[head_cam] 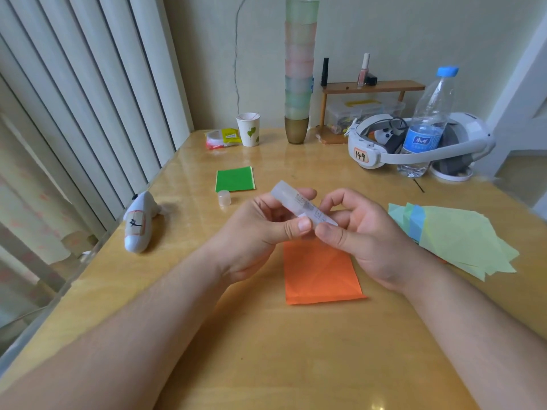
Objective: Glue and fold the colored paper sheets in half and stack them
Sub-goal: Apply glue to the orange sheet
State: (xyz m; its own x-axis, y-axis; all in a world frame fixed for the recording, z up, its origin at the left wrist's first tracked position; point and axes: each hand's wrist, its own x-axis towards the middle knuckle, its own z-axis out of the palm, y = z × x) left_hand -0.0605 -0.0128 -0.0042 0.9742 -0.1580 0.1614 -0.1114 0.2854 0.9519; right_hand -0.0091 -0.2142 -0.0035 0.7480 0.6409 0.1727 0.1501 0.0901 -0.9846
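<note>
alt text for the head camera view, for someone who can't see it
Two hands, left hand and right hand, hold an uncapped glue stick above an orange paper on a wooden table. Its cap stands beside a folded green paper; loose sheets lie right.

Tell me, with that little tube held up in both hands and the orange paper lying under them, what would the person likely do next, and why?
Probably bring the glue stick down to the orange sheet and start spreading glue. Its cap already stands off on the table, both the left hand and the right hand grip the tube, perhaps twisting it up, and a folded green sheet lies finished beyond.
</note>
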